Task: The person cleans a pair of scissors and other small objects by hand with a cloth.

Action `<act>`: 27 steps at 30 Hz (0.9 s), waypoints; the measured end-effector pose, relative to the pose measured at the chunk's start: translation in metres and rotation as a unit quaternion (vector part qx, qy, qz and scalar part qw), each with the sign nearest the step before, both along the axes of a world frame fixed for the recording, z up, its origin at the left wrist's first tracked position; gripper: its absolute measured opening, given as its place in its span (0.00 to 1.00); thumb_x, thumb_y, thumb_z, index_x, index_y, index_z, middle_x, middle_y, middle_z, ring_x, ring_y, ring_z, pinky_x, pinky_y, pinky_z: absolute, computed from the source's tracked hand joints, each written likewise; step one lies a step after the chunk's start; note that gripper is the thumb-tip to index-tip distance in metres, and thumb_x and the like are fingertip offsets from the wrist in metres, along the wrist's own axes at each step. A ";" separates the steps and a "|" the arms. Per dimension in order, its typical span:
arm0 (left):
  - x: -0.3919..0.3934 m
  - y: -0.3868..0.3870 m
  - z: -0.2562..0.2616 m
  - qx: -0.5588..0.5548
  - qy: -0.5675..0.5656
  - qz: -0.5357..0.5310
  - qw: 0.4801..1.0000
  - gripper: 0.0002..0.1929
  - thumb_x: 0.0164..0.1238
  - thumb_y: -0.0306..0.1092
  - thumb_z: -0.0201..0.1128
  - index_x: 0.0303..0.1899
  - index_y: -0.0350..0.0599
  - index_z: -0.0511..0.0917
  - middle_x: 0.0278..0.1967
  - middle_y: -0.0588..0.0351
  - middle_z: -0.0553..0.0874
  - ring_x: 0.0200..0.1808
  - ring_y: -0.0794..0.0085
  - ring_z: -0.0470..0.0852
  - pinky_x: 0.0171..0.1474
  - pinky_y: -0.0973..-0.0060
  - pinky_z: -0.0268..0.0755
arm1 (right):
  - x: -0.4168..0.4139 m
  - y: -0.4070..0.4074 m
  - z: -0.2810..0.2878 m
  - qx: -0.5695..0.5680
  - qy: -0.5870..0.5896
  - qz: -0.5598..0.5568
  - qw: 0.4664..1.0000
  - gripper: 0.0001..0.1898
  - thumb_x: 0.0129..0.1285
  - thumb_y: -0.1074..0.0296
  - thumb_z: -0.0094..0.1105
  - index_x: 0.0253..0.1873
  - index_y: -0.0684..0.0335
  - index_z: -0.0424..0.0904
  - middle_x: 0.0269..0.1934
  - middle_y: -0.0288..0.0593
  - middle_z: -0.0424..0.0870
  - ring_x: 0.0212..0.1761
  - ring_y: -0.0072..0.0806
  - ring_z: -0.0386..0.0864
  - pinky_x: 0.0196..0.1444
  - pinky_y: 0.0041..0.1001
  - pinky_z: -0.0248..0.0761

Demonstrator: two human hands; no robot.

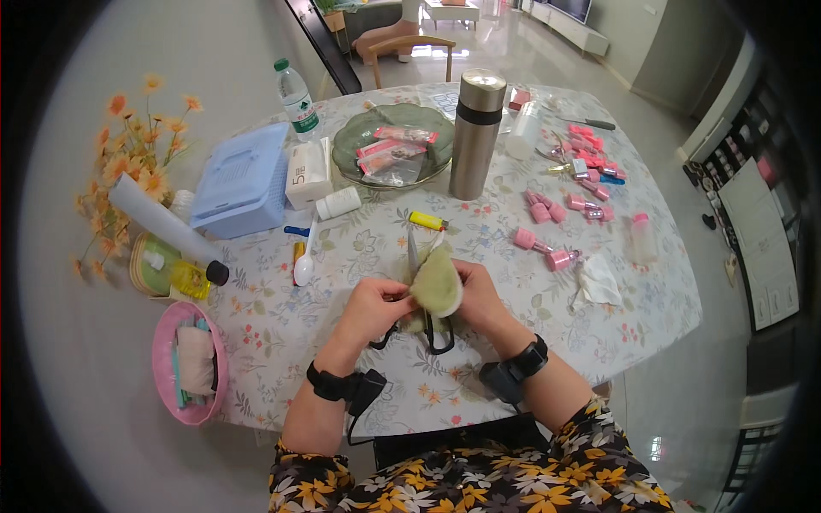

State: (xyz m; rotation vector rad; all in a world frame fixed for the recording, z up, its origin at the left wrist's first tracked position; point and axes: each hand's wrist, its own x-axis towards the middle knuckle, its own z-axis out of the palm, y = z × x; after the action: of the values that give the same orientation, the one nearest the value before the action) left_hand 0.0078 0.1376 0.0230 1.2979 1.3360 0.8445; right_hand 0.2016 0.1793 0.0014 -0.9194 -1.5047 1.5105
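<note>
Between my hands is a green fuzzy fabric piece (436,282) with a pale edge. My left hand (375,308) pinches its left side with thumb and fingers. On the other side, my right hand (480,295) grips the piece, its fingertips partly hidden behind the fabric. A pair of scissors with black handles (440,340) lies beneath the piece on the table, its metal blade pointing away from me. More green fabric shows under the scissors. A yellow lighter (428,221) lies just beyond the blade, close to a white string or strip at the fabric's top.
Left stand a blue lidded basket (240,179), a white spoon (304,269) and a pink basket (160,385). Ahead are a green glass plate (346,138) with packets and a steel thermos (476,141). Pink bottles (559,259) and a crumpled tissue (598,282) lie right.
</note>
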 end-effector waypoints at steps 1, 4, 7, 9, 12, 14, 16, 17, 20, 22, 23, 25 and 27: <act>0.000 -0.001 -0.005 0.006 -0.012 0.000 1.000 0.14 0.64 0.37 0.72 0.35 0.32 0.87 0.21 0.63 0.83 0.22 0.86 0.76 0.26 0.83 0.66 | 0.000 -0.001 0.003 0.000 0.000 0.001 1.000 0.13 0.58 0.70 0.72 0.47 0.66 0.86 0.40 0.35 0.88 0.41 0.17 0.80 0.47 0.23 0.76; 0.008 -0.003 -0.001 0.007 -0.019 0.002 1.000 0.14 0.64 0.37 0.72 0.35 0.31 0.87 0.20 0.62 0.83 0.23 0.85 0.76 0.27 0.82 0.67 | 0.003 -0.001 0.003 -0.032 0.027 -0.006 0.999 0.12 0.60 0.74 0.69 0.48 0.68 0.85 0.42 0.38 0.88 0.40 0.18 0.82 0.45 0.24 0.77; 0.010 -0.002 0.002 0.002 0.009 -0.006 1.000 0.14 0.64 0.37 0.72 0.35 0.32 0.87 0.20 0.62 0.83 0.22 0.85 0.76 0.27 0.82 0.67 | 0.002 0.001 0.004 -0.110 0.093 -0.071 0.987 0.10 0.63 0.75 0.65 0.49 0.69 0.84 0.42 0.41 0.88 0.38 0.21 0.84 0.43 0.25 0.79; 0.011 -0.002 0.003 0.000 0.030 -0.017 0.999 0.13 0.64 0.38 0.72 0.35 0.33 0.87 0.20 0.62 0.83 0.22 0.85 0.76 0.26 0.83 0.66 | 0.003 0.005 0.014 -0.191 0.156 -0.116 0.962 0.11 0.61 0.76 0.67 0.48 0.70 0.85 0.42 0.42 0.88 0.39 0.23 0.84 0.43 0.26 0.79; 0.012 -0.002 0.002 -0.013 0.043 -0.019 0.999 0.14 0.64 0.39 0.72 0.34 0.35 0.88 0.19 0.63 0.82 0.21 0.86 0.74 0.25 0.82 0.63 | 0.013 0.020 0.007 -0.199 0.180 -0.181 0.946 0.12 0.65 0.76 0.62 0.52 0.70 0.83 0.44 0.44 0.87 0.40 0.26 0.85 0.44 0.29 0.81; 0.012 -0.002 -0.002 0.034 0.021 -0.008 0.999 0.15 0.65 0.41 0.71 0.32 0.36 0.87 0.18 0.64 0.81 0.19 0.86 0.71 0.23 0.82 0.60 | 0.023 0.028 0.009 -0.207 0.207 -0.211 0.933 0.13 0.66 0.76 0.61 0.54 0.70 0.81 0.45 0.44 0.87 0.41 0.26 0.85 0.45 0.30 0.82; 0.010 0.000 -0.003 0.032 0.010 0.021 0.999 0.15 0.66 0.41 0.70 0.32 0.36 0.87 0.18 0.64 0.81 0.19 0.86 0.70 0.22 0.82 0.59 | 0.030 0.033 0.010 -0.197 0.223 -0.168 0.940 0.15 0.73 0.68 0.55 0.60 0.66 0.77 0.53 0.43 0.84 0.53 0.29 0.83 0.54 0.33 0.79; 0.008 0.000 -0.002 0.032 -0.002 0.046 0.998 0.15 0.67 0.42 0.69 0.32 0.36 0.87 0.18 0.64 0.81 0.18 0.86 0.69 0.22 0.81 0.59 | 0.026 0.029 0.009 -0.199 0.222 -0.165 0.940 0.15 0.73 0.68 0.55 0.60 0.66 0.77 0.53 0.43 0.84 0.53 0.29 0.83 0.54 0.33 0.79; 0.003 0.007 0.000 -0.023 -0.030 0.061 0.997 0.14 0.72 0.40 0.64 0.33 0.37 0.87 0.20 0.63 0.82 0.20 0.86 0.71 0.25 0.82 0.61 | 0.015 0.020 -0.006 -0.045 0.049 -0.167 0.984 0.16 0.70 0.71 0.55 0.60 0.65 0.77 0.53 0.43 0.84 0.56 0.31 0.81 0.55 0.31 0.77; 0.004 0.006 -0.002 -0.052 -0.077 0.078 0.993 0.14 0.73 0.38 0.63 0.34 0.36 0.87 0.21 0.62 0.83 0.22 0.85 0.72 0.26 0.82 0.63 | 0.003 0.009 -0.007 0.115 -0.041 -0.116 0.986 0.16 0.63 0.73 0.59 0.56 0.68 0.79 0.48 0.47 0.87 0.51 0.31 0.84 0.53 0.31 0.76; 0.011 0.005 -0.006 0.002 -0.091 0.093 0.991 0.13 0.74 0.36 0.62 0.36 0.35 0.86 0.22 0.61 0.84 0.23 0.85 0.74 0.27 0.82 0.65 | 0.005 0.006 -0.002 0.105 -0.101 -0.045 0.988 0.14 0.62 0.70 0.63 0.51 0.68 0.82 0.41 0.50 0.88 0.44 0.31 0.85 0.49 0.31 0.76; 0.016 0.003 -0.015 0.057 -0.104 0.110 0.987 0.12 0.74 0.34 0.61 0.37 0.34 0.86 0.24 0.60 0.85 0.24 0.85 0.76 0.29 0.82 0.67 | -0.005 -0.002 -0.001 0.113 -0.100 -0.040 0.988 0.12 0.61 0.68 0.66 0.47 0.68 0.82 0.35 0.50 0.87 0.39 0.28 0.84 0.44 0.29 0.75; 0.018 0.003 -0.020 0.139 -0.037 0.112 0.983 0.11 0.74 0.32 0.60 0.41 0.31 0.85 0.26 0.59 0.86 0.26 0.85 0.77 0.30 0.81 0.69 | -0.003 0.000 -0.003 0.102 -0.101 -0.023 0.989 0.13 0.60 0.68 0.66 0.48 0.68 0.83 0.35 0.49 0.88 0.38 0.25 0.83 0.44 0.28 0.75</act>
State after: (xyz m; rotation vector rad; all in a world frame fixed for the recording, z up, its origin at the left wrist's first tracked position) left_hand 0.0257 0.1404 0.0033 1.3279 1.3566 1.2607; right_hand 0.1987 0.1793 -0.0012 -1.0008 -1.7344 1.2334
